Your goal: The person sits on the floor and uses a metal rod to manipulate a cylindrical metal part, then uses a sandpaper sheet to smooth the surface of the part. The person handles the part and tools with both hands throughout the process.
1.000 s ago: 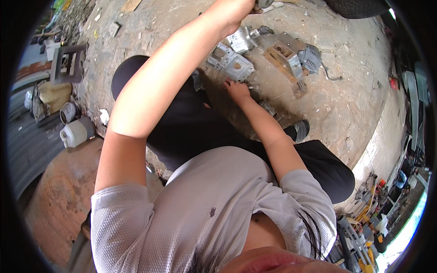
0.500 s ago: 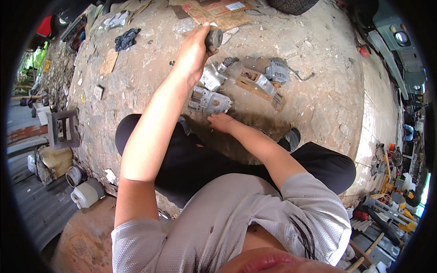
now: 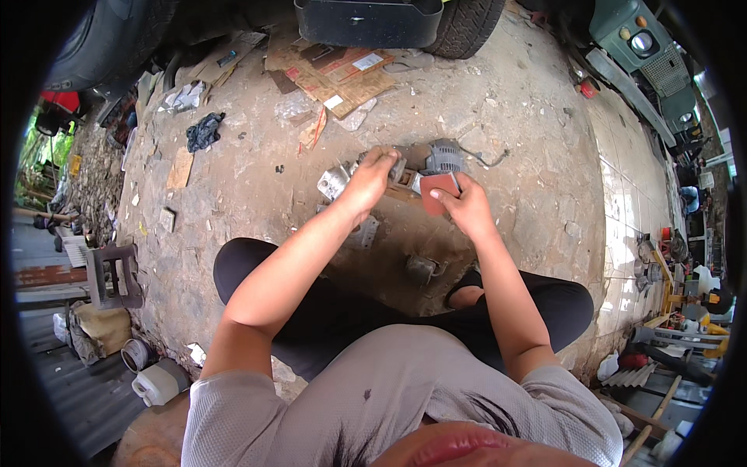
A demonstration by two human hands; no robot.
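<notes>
A light grey shirt is seen nearest, with black trousers below the spread knees. A foot is tucked between the legs, and just beyond it a small metal part is set down on the bare, stained concrete floor.

Farther out, a pale metal casting is partly covered by the left forearm. Above it, both hands are raised near each other. By the left hand a dark grey part is gripped in bent fingers; its full shape is hidden by them. By the right hand a flat, reddish-brown sheet is pinched, with the thumb laid across its face and the fingers behind. The sheet is held to the right of the grey part, and a narrow gap is left between the two.

Behind the hands, a silver metal piece is seen at left, and a ribbed grey motor with a dark cable at right. Farther away, a dark crumpled cloth is left on the floor at left, and flattened cardboard is spread out ahead. At the far edge, a black tyre is seen beside a dark box-like shape.
</notes>
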